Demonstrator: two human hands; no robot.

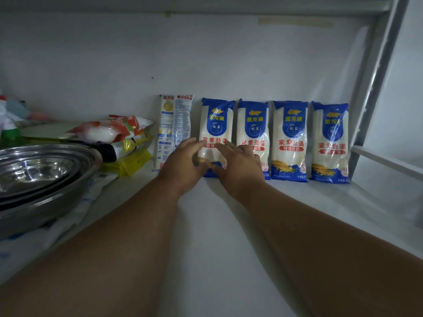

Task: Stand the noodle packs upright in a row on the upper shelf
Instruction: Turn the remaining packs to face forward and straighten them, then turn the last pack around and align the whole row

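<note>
Several noodle packs stand upright in a row against the back wall of the white upper shelf (212, 229). The leftmost pack (175, 124) shows its printed back. The other packs show blue fronts: the second (217, 122), third (253, 124), fourth (289, 138) and the rightmost (329, 138). My left hand (183, 161) lies against the lower left of the second pack, fingers fairly straight, thumb across its bottom. My right hand (240, 165) spreads its fingers over the lower right of that pack and covers the bottom of the third.
Stacked steel bowls (41, 170) sit at the left on a white and blue bag. Behind them lie a red and white bag (107, 131) and a yellow bag (135, 161). A grey metal shelf post (377, 76) rises at the right, with a rail below it.
</note>
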